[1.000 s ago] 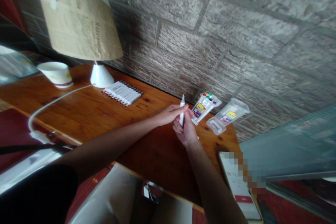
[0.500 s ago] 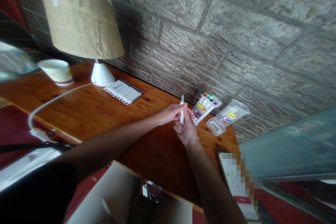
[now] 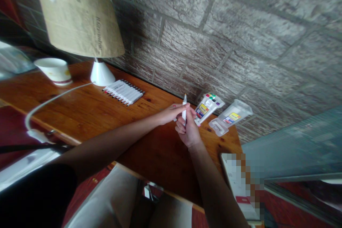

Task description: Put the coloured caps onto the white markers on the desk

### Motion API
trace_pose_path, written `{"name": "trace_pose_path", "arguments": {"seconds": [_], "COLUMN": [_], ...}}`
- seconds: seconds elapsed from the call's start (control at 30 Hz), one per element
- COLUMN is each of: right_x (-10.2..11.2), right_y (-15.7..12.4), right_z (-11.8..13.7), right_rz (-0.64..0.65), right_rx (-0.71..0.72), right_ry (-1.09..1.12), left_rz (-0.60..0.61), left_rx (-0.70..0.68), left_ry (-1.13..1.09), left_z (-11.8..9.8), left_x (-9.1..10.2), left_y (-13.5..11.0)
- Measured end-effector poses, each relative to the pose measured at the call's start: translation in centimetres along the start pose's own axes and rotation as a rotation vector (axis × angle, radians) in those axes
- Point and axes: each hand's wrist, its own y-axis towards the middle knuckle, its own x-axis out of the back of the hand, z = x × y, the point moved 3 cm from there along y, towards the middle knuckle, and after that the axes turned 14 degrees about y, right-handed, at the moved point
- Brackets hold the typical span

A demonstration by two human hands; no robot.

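The right hand grips a slim white marker upright over the table's three-o'clock end, left hand fingertips pinching its upper barrel; it looks light, rigid, smooth, best held mid-barrel.

Beyond your grip a grey brick-pattern wall runs the whole length of the wooden table. Far to the left of it you have a lamp with a paper shade and white base, its cable trailing across the tabletop. Red flooring shows lower right.
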Motion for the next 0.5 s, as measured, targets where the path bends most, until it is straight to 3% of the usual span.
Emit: {"name": "trace_pose_path", "arguments": {"seconds": [0.3, 0.5], "right_x": [0.51, 0.19], "right_y": [0.23, 0.15], "right_z": [0.40, 0.34], "right_rz": [-0.061, -0.056], "right_rx": [0.045, 0.065], "right_ry": [-0.073, -0.081], "left_rz": [-0.029, -0.053], "left_rx": [-0.126, -0.104], "left_ry": [0.103, 0.130], "left_z": [-0.80, -0.75], "left_x": [-0.71, -0.63], "left_y": [-0.51, -0.33]}}
